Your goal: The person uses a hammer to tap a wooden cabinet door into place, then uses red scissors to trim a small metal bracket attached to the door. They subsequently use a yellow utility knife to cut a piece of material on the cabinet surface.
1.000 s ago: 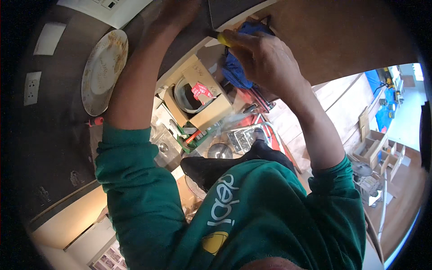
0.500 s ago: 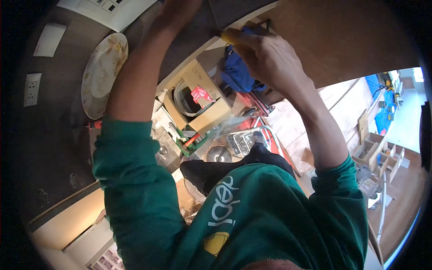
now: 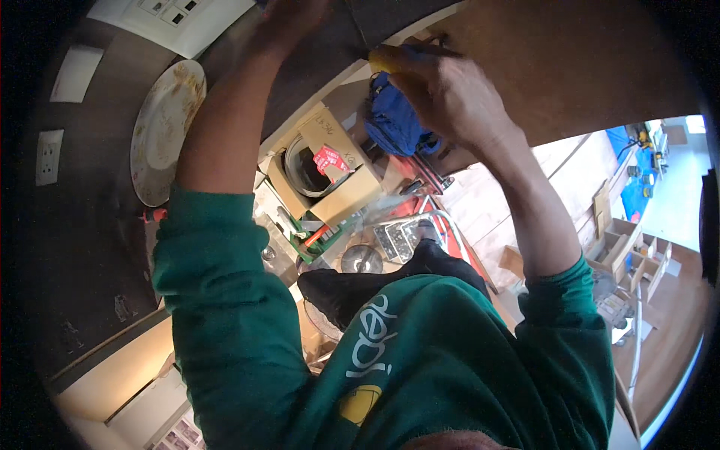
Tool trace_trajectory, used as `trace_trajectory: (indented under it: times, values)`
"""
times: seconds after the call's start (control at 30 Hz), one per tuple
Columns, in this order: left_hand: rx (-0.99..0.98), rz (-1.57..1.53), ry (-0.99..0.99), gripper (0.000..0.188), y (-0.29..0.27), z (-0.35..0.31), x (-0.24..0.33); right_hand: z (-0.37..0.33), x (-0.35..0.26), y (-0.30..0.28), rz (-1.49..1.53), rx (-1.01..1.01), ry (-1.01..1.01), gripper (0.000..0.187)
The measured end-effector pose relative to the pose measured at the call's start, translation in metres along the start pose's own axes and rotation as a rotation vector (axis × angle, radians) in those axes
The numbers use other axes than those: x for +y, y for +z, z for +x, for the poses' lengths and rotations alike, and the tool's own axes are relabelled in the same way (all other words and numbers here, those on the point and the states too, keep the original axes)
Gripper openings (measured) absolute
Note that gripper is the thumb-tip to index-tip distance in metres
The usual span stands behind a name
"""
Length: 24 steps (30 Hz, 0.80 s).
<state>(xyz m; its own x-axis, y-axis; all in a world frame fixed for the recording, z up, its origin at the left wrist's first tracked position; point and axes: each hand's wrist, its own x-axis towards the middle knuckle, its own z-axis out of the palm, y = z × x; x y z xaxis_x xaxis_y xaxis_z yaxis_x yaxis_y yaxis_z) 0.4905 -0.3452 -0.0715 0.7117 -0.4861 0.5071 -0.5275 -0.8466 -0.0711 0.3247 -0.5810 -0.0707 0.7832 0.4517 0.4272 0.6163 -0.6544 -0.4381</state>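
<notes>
My right hand [image 3: 461, 94] is raised at the upper middle, its fingers closed round a yellow-handled tool [image 3: 387, 60]. The tool's thin dark end points left, close to the pale edge of a dark panel [image 3: 315, 82]; its exact kind is hard to make out. My left hand [image 3: 296, 16] reaches past the top of the picture over the same dark surface, with its fingers out of sight. A bit of blue shows beside it at the top rim. Under my right hand hangs a blue bag [image 3: 394, 112].
A stained oval plate [image 3: 166, 131], a socket [image 3: 49, 157] and a white switch panel [image 3: 176, 19] are on the dark surface at left. Below sit a cardboard box [image 3: 330, 172], a green tray [image 3: 322, 238] and a red-framed ladder [image 3: 442, 225]. A wooden organiser [image 3: 634, 255] stands at right.
The view has shifted slightly, so the plate and sockets sit a little lower and further left. Both arms keep nearly the same pose, and my right hand still holds the yellow-handled tool.
</notes>
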Motion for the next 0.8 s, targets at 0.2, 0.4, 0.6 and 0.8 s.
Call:
trace_trajectory:
  times: [0.2,0.4,0.6,0.8]
  values:
    - [-0.098,-0.438,-0.586,0.045,-0.023,-0.007,0.02,-0.008,-0.012,-0.005,-0.081,-0.067,0.147,0.031]
    - [-0.145,-0.56,-0.618,0.055,-0.032,-0.015,0.033,-0.011,0.013,-0.007,-0.044,-0.025,0.058,0.03]
    - [0.136,-0.206,-0.578,0.047,-0.061,-0.033,0.005,0.013,0.003,0.001,-0.051,-0.106,0.02,0.031]
    - [-0.016,0.094,-0.49,0.048,-0.107,-0.155,0.13,-0.057,-0.005,0.005,0.256,0.12,0.048,0.037]
